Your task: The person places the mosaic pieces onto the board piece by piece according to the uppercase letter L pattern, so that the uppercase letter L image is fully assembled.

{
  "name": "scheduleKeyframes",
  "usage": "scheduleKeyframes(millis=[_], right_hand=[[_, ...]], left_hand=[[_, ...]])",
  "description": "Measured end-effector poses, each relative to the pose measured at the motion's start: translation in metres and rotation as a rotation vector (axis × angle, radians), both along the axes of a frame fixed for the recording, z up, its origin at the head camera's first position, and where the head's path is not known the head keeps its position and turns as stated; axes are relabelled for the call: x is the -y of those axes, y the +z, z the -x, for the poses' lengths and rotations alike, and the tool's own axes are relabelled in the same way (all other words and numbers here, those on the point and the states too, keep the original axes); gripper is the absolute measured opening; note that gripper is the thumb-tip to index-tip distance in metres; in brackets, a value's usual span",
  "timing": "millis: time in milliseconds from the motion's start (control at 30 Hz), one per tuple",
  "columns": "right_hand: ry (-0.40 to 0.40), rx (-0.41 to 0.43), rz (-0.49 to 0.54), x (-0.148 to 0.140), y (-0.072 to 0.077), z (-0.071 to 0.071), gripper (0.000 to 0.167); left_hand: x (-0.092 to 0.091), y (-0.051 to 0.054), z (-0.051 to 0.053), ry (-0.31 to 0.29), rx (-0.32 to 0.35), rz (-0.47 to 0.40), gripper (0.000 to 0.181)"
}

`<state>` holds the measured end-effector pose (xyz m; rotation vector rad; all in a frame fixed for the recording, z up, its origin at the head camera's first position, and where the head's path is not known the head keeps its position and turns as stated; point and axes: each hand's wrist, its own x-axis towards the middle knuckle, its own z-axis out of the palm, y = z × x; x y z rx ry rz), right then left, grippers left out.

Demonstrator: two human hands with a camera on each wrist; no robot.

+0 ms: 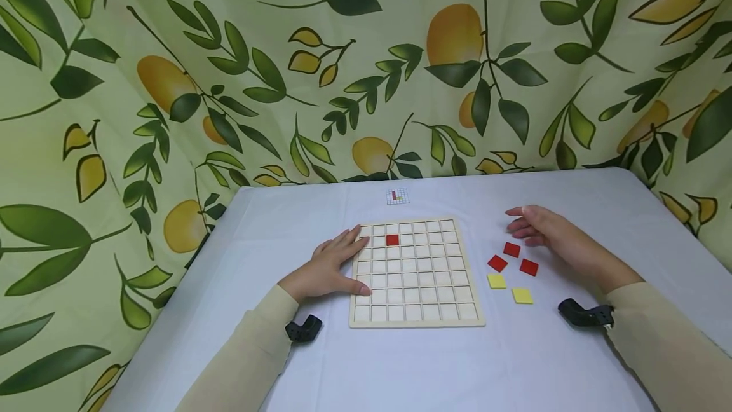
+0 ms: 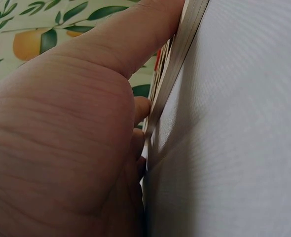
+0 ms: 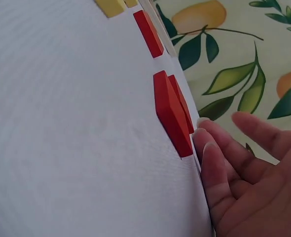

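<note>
One red tile (image 1: 392, 240) is seated in the grid board (image 1: 427, 278), third column from the left edge, second row from the far edge; three loose red tiles (image 1: 528, 267) and two yellow tiles (image 1: 522, 295) are left unplaced on the counter (image 1: 400, 374) beyond the board's right edge, so the work seems barely begun. The board's left edge is touched by the spread left hand (image 1: 332, 266); nothing is seen held by the loosely bent right hand (image 1: 551, 232), near the loose red tiles.

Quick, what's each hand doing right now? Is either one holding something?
Left hand: open, resting on the left edge of the grid board.
Right hand: open, fingers loosely bent, holding nothing, near the loose red tiles.
</note>
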<state>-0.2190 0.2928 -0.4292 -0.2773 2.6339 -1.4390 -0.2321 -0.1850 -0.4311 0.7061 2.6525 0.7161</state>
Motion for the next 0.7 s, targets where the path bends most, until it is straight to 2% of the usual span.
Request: scheduleKeyframes(millis=[167,400,600,700], right_hand=[[-0.016,0.016,-0.095,-0.001,-0.007,0.001,0.062],[0.016,-0.045,-0.182,-0.005,-0.012,0.0,0.047],[0.02,-0.072,-0.169,-0.002,-0.012,-0.002,0.027],[0.014,-0.073,-0.151,0.0,-0.011,-0.003,0.022]], left_hand=[[0.001,0.0,-0.001,0.001,0.001,-0.005,0.116],[0.0,-0.001,0.0,-0.003,-0.002,-0.009,0.116],[0.001,-0.002,0.0,0.001,-0.005,0.0,0.115],[0.001,-0.001,0.0,0.004,-0.005,-0.004,0.116]])
